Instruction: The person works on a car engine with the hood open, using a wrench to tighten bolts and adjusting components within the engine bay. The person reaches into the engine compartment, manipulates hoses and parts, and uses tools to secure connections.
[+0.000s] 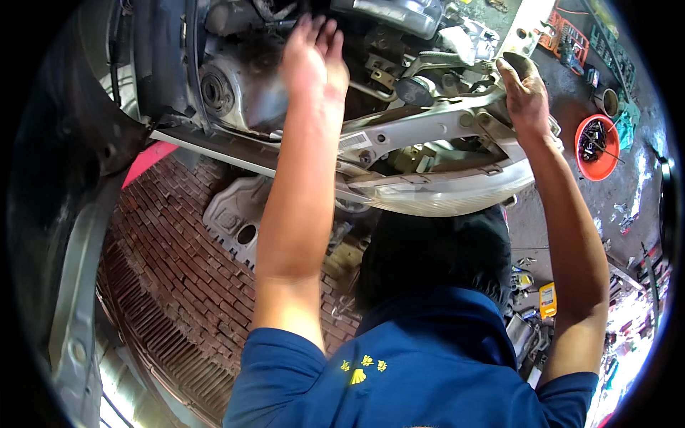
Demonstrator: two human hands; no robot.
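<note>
My left hand (314, 57) reaches into a car's engine bay, its fingers slightly bent and apart, with nothing visible in them, beside a silvery panel with a round dark mount (214, 91). Whether the fingertips touch the dark parts behind them is unclear. At the right, my right hand (522, 93) has its fingers wrapped on the pale metal frame (457, 121), near the top corner of a headlamp assembly. The headlamp's clear curved lens (442, 192) spans below the frame, between my forearms.
A red basin (596, 165) of metal parts, open toolkits (564, 39) and a yellow box (547, 299) lie on the floor to the right. A cut-out metal plate (232, 221) rests on brick paving (164, 250) at lower left. A dark body panel (68, 178) borders the left.
</note>
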